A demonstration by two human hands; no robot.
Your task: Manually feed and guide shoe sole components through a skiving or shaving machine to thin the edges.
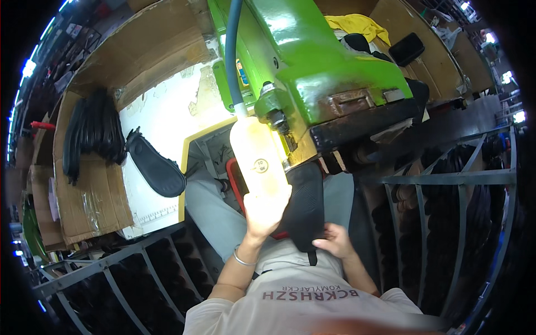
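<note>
Black rubber, a shoe sole (pixel 306 201), lies over the person's lap beneath the green machine (pixel 312 61). The right hand (pixel 334 241) pinches its lower edge. The left hand (pixel 267 209) grips a pale plastic bottle (pixel 258 156). Another sole (pixel 155 164) rests on the white tabletop (pixel 167 111).

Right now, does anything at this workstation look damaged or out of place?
Yes. The white surface beside the green machine is peeling and stained. One black sole lies alone, half over its edge, apart from the stacked soles.
</note>
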